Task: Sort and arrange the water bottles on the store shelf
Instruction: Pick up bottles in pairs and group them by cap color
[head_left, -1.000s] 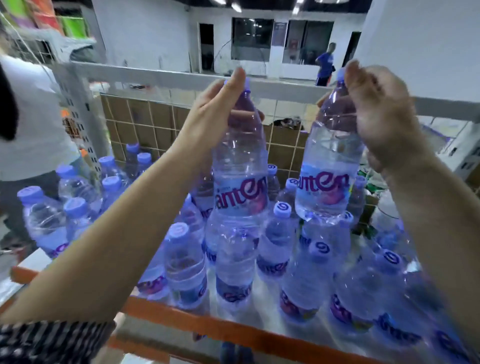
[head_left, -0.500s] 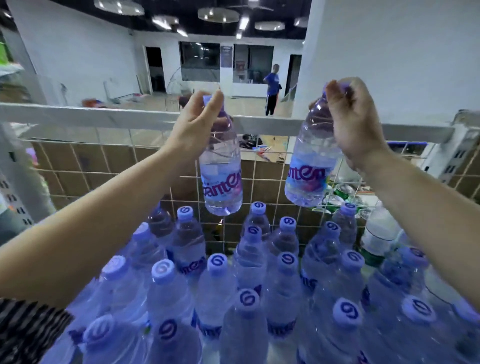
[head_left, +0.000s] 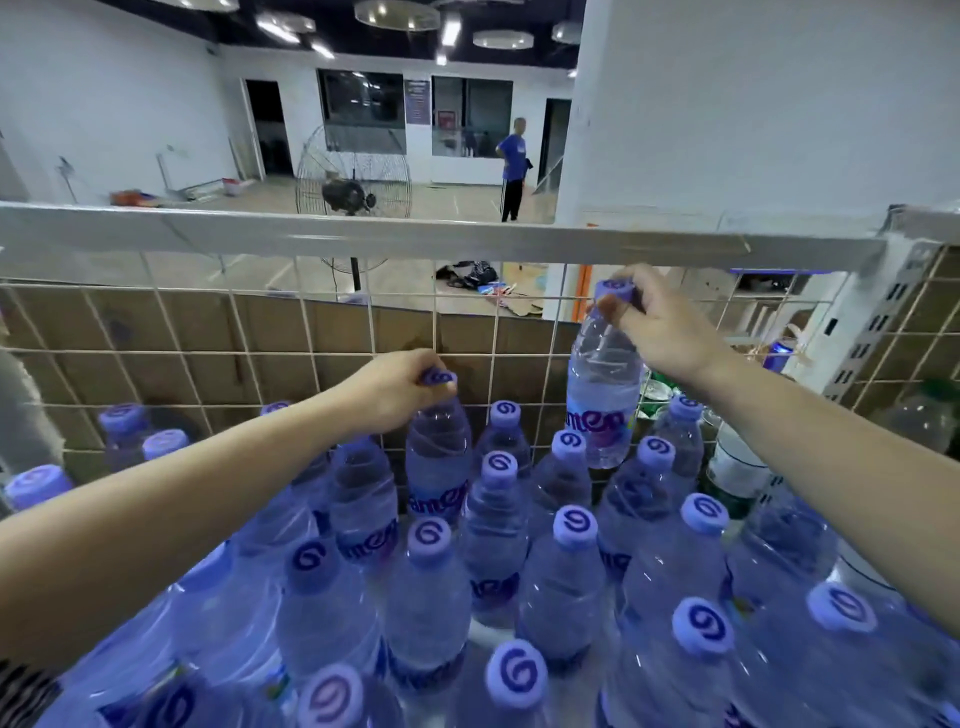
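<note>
Several clear water bottles with purple swirl caps (head_left: 575, 528) stand packed together on the shelf below me. My left hand (head_left: 397, 391) grips the cap of one bottle (head_left: 439, 457) that sits down among the back row, close to the wire grid. My right hand (head_left: 657, 327) pinches the cap of another bottle (head_left: 602, 395), which hangs upright above the back right bottles, its base clear of their caps.
A white wire grid (head_left: 306, 353) backed by brown cardboard closes the rear of the shelf, under a white metal rail (head_left: 415, 236). A green-labelled bottle (head_left: 735, 470) stands at the right. Beyond are a large floor fan (head_left: 353, 179) and a person in blue (head_left: 513, 169).
Both hands have moved down and toward the back. The left bottle has dropped from mid-air into the back row. The right bottle has come lower, still held above the others.
</note>
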